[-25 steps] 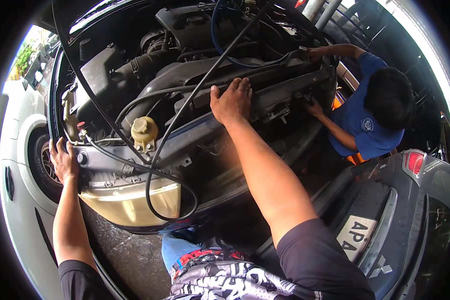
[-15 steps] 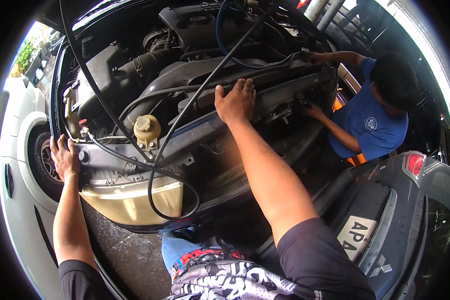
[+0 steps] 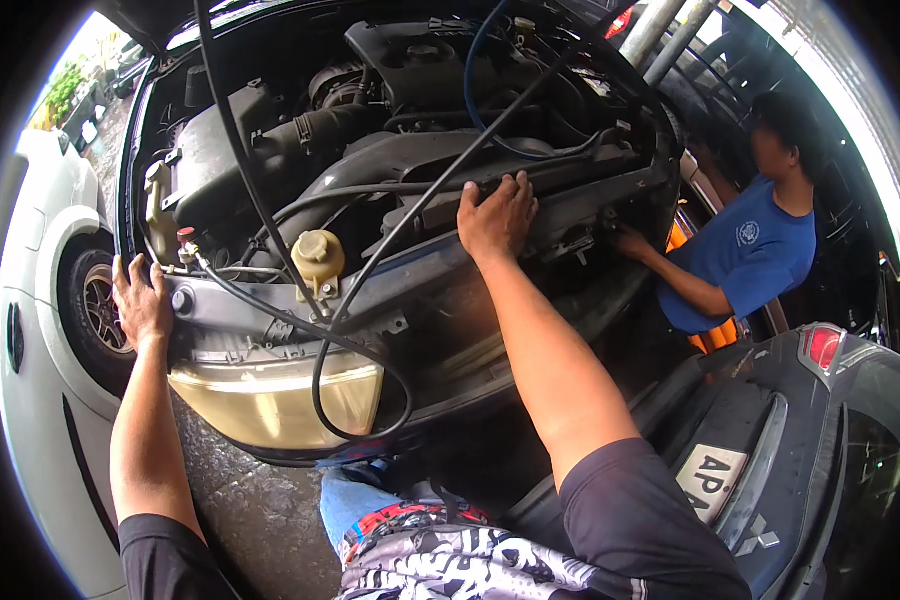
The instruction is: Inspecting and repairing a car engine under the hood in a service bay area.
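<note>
The co-worker has raised their head, and one of their hands has left the far right end of the radiator crossmember. That beam slants up rightward from the corner above the headlight. The right hand is nearer its middle, the left hand at that corner; both reach forward flat-handed, seemingly gripping nothing.

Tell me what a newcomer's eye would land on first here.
Probably the yellowed headlight, bright at the lower left of the dark, open engine bay, with a black hose looping down across its right end. Next, a co-worker's blue shirt stands out at the right, beyond the gray car.
</note>
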### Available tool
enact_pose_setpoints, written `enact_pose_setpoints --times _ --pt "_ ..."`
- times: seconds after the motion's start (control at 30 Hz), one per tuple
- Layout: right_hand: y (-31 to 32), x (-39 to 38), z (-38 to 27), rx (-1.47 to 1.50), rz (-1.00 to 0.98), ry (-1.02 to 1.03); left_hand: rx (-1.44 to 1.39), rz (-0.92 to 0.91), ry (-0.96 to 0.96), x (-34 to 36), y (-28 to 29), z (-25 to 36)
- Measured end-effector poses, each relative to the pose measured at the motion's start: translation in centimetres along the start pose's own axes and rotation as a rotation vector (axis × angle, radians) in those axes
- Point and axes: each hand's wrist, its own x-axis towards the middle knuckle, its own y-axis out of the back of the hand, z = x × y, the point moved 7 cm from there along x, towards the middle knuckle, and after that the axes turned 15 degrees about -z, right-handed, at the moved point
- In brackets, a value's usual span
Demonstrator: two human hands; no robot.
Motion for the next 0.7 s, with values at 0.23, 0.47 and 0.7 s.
enact_pose_setpoints --times 0.23,0.47,0.7 --pt "-0.7 -0.5 -3.3 -0.033 0.016 0.137 0.05 0.069 -0.019 -0.4 1.6 -2.3" --pt "-0.9 -0.2 -0.1 -0.076 0.069 0.153 -0.078 0.029 0.045 -1.1 1.1 0.1" --pt "-1.9 0.6 0.7 -0.125 0.009 0.098 -0.079 -0.011 0.084 -1.0 1.0 -0.1"
